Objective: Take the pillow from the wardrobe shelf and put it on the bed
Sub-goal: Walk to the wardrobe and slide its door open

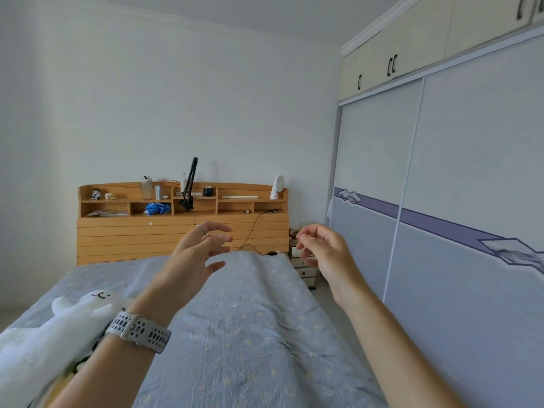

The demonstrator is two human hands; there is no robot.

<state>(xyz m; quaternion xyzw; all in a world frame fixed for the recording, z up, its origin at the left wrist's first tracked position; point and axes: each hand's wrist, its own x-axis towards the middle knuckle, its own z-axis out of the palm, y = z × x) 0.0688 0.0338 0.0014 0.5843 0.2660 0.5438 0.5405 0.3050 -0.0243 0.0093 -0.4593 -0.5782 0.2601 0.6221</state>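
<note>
Wardrobe shut; both hands' grip open, seemingly empty.

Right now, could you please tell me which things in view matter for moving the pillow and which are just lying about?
For the job: wardrobe, doors shut, no pillow in view; bed; left hand and right hand, both empty.

Lying about: plush toy, headboard shelf, clamp arm, blue bag, cable.
</note>
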